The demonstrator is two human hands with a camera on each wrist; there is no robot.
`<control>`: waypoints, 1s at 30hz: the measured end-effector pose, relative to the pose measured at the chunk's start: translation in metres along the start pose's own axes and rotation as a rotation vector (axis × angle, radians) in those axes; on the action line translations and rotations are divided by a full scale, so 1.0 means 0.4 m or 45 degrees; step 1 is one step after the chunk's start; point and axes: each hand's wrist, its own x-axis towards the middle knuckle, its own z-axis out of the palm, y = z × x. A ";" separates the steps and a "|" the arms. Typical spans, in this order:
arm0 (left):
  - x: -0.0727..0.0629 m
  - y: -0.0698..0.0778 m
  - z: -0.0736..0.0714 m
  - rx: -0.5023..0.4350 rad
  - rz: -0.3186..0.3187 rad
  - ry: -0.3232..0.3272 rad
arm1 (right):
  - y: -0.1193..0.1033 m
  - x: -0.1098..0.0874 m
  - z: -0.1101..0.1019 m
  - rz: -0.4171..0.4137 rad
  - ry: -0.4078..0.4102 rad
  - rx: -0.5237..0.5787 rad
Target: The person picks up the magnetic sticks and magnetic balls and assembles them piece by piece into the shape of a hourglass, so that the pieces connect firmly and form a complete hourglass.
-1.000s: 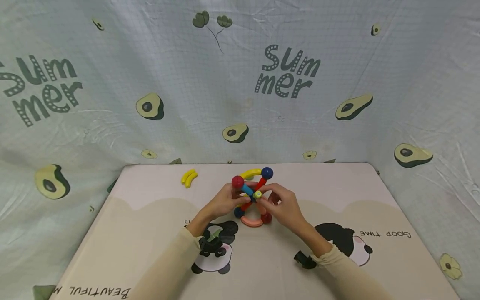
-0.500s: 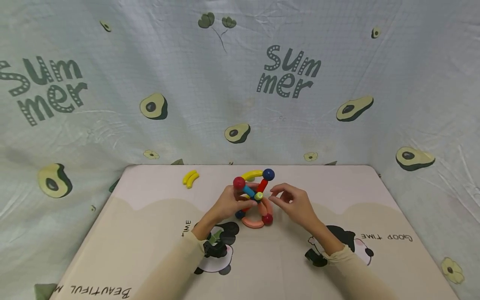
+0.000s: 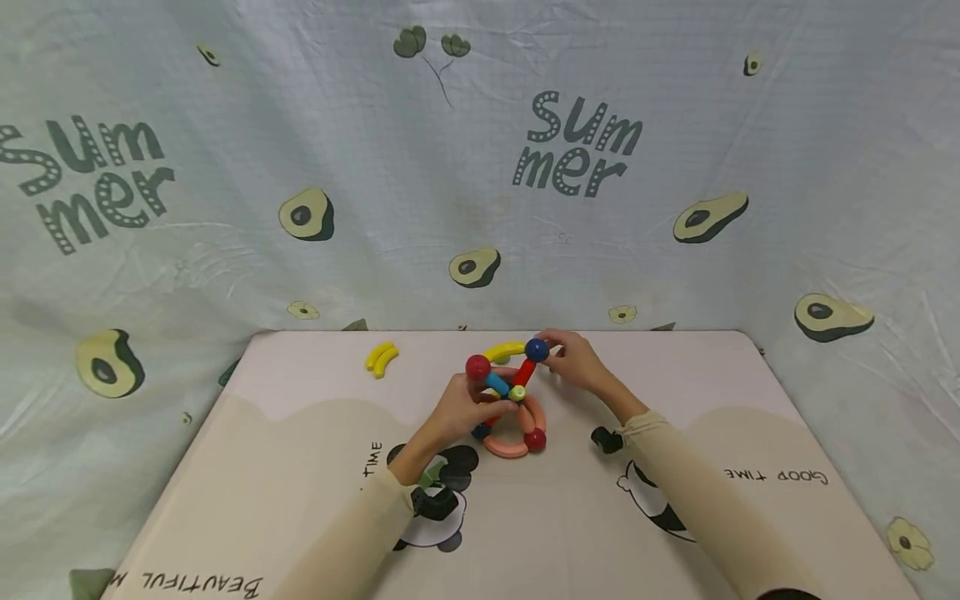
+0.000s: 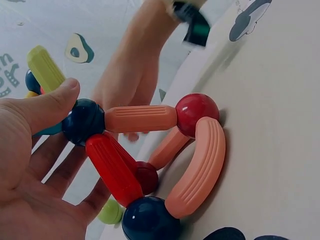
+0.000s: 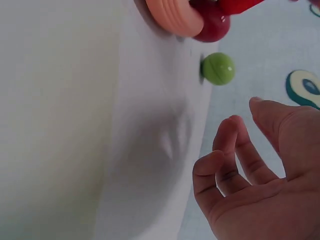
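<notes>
My left hand (image 3: 459,410) grips a magnetic ball-and-stick structure (image 3: 506,448) at its middle dark blue ball (image 4: 84,121), thumb on the ball and fingers behind. Below that ball, red and salmon sticks join more balls standing on the table. From the top rise a blue stick with a red ball (image 3: 477,367) and a red stick with a blue ball (image 3: 536,350); a curved yellow stick (image 3: 506,349) runs behind. A short lime stick (image 4: 46,68) points outward. Near the upper blue ball is my right hand (image 3: 576,364); its thumb and fingers stand apart around nothing in the right wrist view.
A green ball (image 5: 219,68) sits on the table behind the structure. Two curved yellow sticks (image 3: 382,359) lie together at the back left. The table (image 3: 300,467) has a printed cover, and a patterned curtain (image 3: 375,167) hangs behind it.
My right hand has let go at the lime stick, drawn back, then moved up and away to beside the upper blue ball. The left hand keeps holding the structure, nearly in place.
</notes>
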 end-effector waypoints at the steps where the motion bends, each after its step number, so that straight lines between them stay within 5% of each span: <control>1: -0.001 0.000 0.000 -0.003 0.005 0.005 | 0.000 0.018 0.005 -0.012 -0.018 -0.011; 10: -0.001 -0.003 -0.003 0.026 0.026 -0.005 | -0.015 0.117 0.050 -0.293 -0.302 -0.010; 15: -0.002 -0.004 -0.019 0.029 -0.003 -0.032 | -0.012 0.136 0.071 -0.380 -0.337 -0.010; 23: 0.000 -0.006 -0.031 0.038 -0.029 -0.094 | -0.011 0.112 0.062 -0.294 -0.287 0.117; 30: 0.000 -0.006 -0.028 0.037 -0.027 -0.101 | -0.002 0.089 0.046 -0.126 -0.232 -0.199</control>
